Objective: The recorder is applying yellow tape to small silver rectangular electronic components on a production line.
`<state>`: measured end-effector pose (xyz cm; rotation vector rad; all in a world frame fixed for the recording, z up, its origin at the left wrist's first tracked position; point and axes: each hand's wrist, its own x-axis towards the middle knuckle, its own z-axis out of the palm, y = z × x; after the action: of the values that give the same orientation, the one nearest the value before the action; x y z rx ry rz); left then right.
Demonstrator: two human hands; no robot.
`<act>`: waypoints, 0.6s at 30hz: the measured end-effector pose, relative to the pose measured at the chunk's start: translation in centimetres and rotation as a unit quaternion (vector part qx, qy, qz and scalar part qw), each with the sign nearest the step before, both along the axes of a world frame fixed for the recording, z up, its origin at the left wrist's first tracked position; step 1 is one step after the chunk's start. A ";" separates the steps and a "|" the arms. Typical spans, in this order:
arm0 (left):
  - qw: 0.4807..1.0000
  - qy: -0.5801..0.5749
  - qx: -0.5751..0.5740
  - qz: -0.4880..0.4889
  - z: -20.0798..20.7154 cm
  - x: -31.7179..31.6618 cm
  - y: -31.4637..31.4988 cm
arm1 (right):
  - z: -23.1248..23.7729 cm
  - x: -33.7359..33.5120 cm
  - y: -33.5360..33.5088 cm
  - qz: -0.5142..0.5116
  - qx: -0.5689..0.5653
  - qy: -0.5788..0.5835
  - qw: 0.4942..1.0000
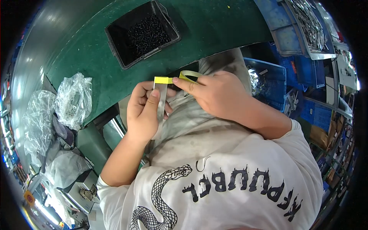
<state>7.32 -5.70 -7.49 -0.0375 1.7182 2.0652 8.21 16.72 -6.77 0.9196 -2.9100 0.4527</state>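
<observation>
My left hand (pixel 142 115) grips a flat silver metal strip (pixel 161 101), thumb pressed on its face, held upright just past the table edge over my lap. Bright yellow tape (pixel 163 80) lies across the strip's far end. From there the tape runs right to my right hand (pixel 222 94), whose extended index finger presses on it near the strip. A loop of the tape curls up beside that finger. The other right fingers fold in around the tape, and their tips are hidden.
A black bin (pixel 115 50) of small black parts (pixel 149 35) stands on the green table (pixel 214 27). Clear plastic bags (pixel 73 101) lie to the left. At right are a blue bin (pixel 281 86) of scraps and a crate holding many metal strips (pixel 309 25).
</observation>
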 end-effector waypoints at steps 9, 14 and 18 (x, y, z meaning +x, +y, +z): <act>0.996 -0.084 0.011 -0.024 -0.4 -0.8 0.3 | -0.5 -0.2 1.2 0.057 -0.030 0.135 0.989; 0.999 0.029 0.023 -0.011 -0.4 -1.0 1.4 | 0.9 -0.6 2.9 0.087 -0.054 0.164 0.981; 0.980 0.150 -0.131 -0.004 3.2 -1.9 2.9 | 2.2 -2.0 4.1 0.090 -0.056 0.195 0.975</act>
<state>5.38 -2.80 -4.25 0.2092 2.1593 1.9010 6.19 20.86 -4.60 1.1154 -2.4368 0.3885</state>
